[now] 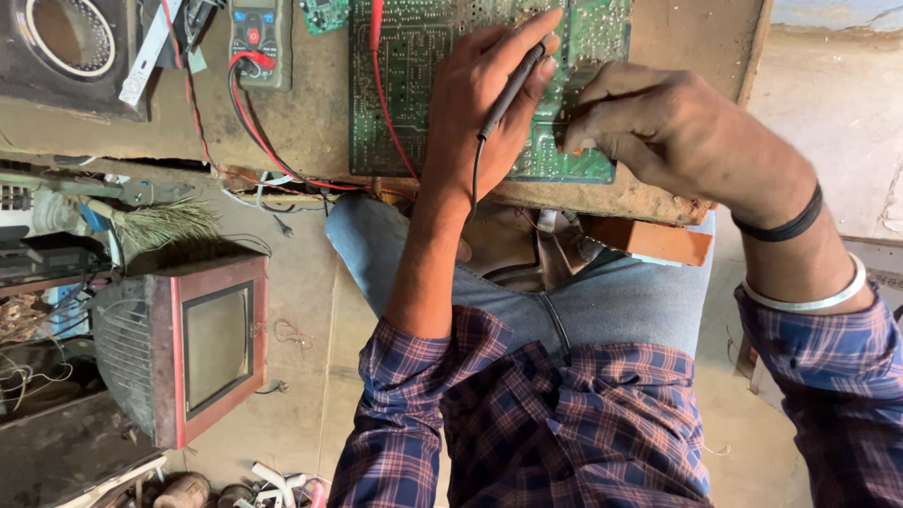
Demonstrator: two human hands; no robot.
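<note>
Head view only here: the left hand (484, 103) has its grip clamped on a black probe (513, 89), pen style, tip down on the green circuit board (404, 85) that lies on the worn tabletop (320, 113). The right hand (658, 127) presses on the board's near edge, fingers curled; can't tell if it's pinching anything. Risky bit I'd say: the tip could skid and bridge two solder points, or the red lead (386, 113) draped across could snag.

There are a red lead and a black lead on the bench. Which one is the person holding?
The black lead. The left hand grips its probe like a pen over the green circuit board. The red lead lies loose across the board, held by neither hand.
</note>
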